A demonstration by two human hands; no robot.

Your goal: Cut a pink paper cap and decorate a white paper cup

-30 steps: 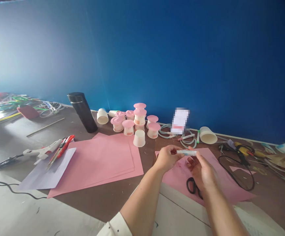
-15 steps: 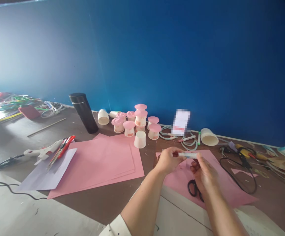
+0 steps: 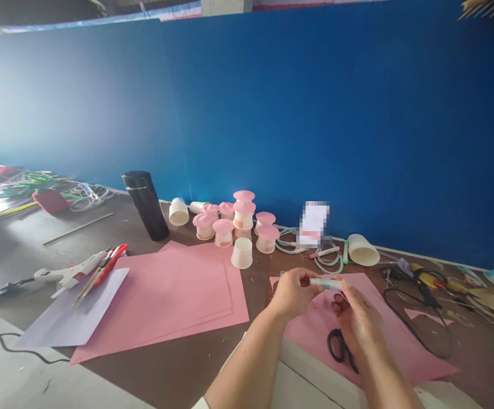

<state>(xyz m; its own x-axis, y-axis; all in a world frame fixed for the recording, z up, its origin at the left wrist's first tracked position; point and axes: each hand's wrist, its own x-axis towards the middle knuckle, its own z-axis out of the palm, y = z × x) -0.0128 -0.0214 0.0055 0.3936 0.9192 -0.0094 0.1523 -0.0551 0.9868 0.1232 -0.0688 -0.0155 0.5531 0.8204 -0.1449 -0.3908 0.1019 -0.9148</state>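
Note:
A short white marker (image 3: 326, 283) with faint print on its barrel is held level between both hands. My left hand (image 3: 293, 292) pinches its left end, fingers closed. With thumb and fingers, my right hand (image 3: 360, 318) grips the right end, and its other fingers curl below. Under the hands lies a sheet of pink paper (image 3: 383, 307). Black-handled scissors (image 3: 336, 345) rest on that sheet beside my right hand, their blades hidden. An upside-down white paper cup (image 3: 242, 253) stands to the left, in front of several cups with pink paper tops (image 3: 268, 233).
Stacked pink sheets (image 3: 165, 295) lie left, with a pale purple sheet (image 3: 97, 307), red cutter (image 3: 108, 264) and white glue gun (image 3: 70, 274). A black flask (image 3: 146, 207), phone (image 3: 314, 222), tipped cup (image 3: 362, 250) and cables (image 3: 404, 318) line the blue wall (image 3: 272, 113).
The camera has tilted up slightly, so more of the area above the wall shows and the table things sit lower. Both hands keep hold of the marker with little visible movement.

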